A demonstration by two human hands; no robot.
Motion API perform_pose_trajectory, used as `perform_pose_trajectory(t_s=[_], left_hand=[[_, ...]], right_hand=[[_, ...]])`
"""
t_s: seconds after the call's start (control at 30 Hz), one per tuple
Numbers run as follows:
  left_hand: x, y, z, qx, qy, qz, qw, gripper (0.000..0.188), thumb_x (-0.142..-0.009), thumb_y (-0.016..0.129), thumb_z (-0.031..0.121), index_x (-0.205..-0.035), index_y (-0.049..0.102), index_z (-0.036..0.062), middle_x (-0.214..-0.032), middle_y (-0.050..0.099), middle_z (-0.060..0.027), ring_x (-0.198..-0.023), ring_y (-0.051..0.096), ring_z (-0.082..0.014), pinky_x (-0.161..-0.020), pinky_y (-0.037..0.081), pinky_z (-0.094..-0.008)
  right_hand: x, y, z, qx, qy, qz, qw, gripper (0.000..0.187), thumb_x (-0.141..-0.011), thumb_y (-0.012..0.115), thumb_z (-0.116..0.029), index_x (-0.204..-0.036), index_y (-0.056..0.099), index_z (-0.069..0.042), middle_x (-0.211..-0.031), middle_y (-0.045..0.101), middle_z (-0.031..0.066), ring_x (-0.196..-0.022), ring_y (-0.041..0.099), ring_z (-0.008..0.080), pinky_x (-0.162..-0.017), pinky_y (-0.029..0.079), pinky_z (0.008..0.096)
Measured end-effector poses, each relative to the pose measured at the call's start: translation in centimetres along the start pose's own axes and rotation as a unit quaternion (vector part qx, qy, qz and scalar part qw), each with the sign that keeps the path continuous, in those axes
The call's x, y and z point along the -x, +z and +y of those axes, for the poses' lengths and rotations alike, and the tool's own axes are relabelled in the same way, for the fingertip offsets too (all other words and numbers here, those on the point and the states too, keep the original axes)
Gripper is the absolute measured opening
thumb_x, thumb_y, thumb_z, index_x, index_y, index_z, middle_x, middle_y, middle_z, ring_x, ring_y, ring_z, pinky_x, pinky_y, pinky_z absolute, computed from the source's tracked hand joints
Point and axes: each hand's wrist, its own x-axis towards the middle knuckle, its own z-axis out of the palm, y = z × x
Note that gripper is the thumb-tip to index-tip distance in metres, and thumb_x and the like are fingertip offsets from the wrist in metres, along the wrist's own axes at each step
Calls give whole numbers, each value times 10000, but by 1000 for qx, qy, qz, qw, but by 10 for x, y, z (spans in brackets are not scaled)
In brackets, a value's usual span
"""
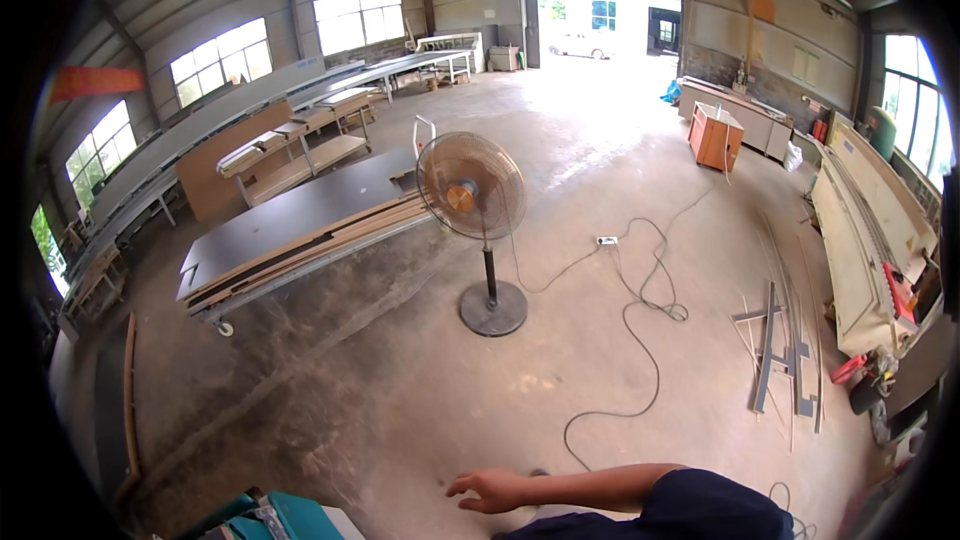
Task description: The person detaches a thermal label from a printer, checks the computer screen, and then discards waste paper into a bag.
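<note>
My right arm, in a dark navy sleeve, reaches leftward across the bottom of the head view. At its end, my right hand [488, 490] hangs over the concrete floor with its fingers loosely apart and nothing in them. My left hand is not in view. Nearest to the right hand, at the lower left, is a teal machine or cabinet part [300, 515], cut off by the picture's edge. Farther ahead, a pedestal fan [490, 275] with a round wire cage stands upright on its dark round base.
A wheeled cart [290, 278] carries dark stacked panels left of the fan. A cable [655, 370] loops over the floor to a power strip [607, 240]. Cut strips [768, 350] lie at right, near leaning boards [850, 240]. An orange-brown cabinet [715, 137] stands farther back.
</note>
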Motion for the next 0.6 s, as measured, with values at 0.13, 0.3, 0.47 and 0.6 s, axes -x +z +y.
perform_pose_trajectory(t_s=[0.13, 0.3, 0.47, 0.6], left_hand=[[-51, 23, 31, 112, 145, -309, 933, 237, -865, 554, 274, -913, 631, 54, -919, 629, -116, -836, 604, -310, -726, 485, -408], [-59, 27, 22, 119, 102, -369, 916, 246, -851, 551, 314, -933, 638, 100, -965, 621, -96, -871, 594, -307, -721, 474, -399], [-74, 30, 14, 135, 97, -331, 929, 218, -846, 543, 287, -917, 628, 99, -945, 614, -95, -855, 593, -301, -713, 475, -395], [-83, 30, 7, 146, 100, -282, 943, 196, -841, 536, 264, -905, 619, 99, -929, 608, -94, -843, 592, -296, -707, 475, -392]], right_hand=[[-23, 16, -9, -41, -85, -8, 995, 266, -851, 575, -162, -1090, 592, -48, -1046, 607, 115, -958, 600, 272, -816, 476, 379], [-32, 13, -48, -43, -125, -63, 989, 296, -842, 577, -147, -1119, 569, -41, -1080, 591, 126, -986, 584, 284, -834, 464, 386], [-40, 27, -52, -44, -181, -19, 982, 257, -801, 641, -179, -1029, 641, -61, -999, 641, 128, -910, 618, 294, -772, 493, 388], [-49, 30, -68, -62, -214, -48, 974, 244, -812, 621, -187, -1026, 642, -73, -990, 636, 130, -903, 613, 313, -772, 490, 403]])
